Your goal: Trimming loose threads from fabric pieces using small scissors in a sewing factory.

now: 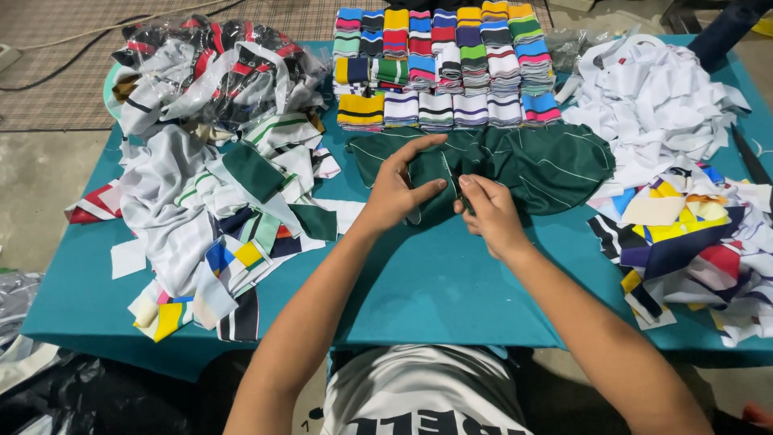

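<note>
A: In the head view, where was the dark green fabric [531, 165]?

B: At the centre of the teal counter [435, 282], below the striped collar stacks [443, 68] at 12 o'clock. The left hand [394, 193] and right hand [491, 213] both pinched its edge.

A: Any risk?

B: I think the slippery cloth could slide from the pinch, or drag scraps [684, 234] at 3 o'clock off the counter.

Both hands' fingers [427, 187] pinched together.

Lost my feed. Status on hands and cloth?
Left hand, right hand both pinching dark green striped fabric piece. Striped knit collar stacks behind, clear.
</note>
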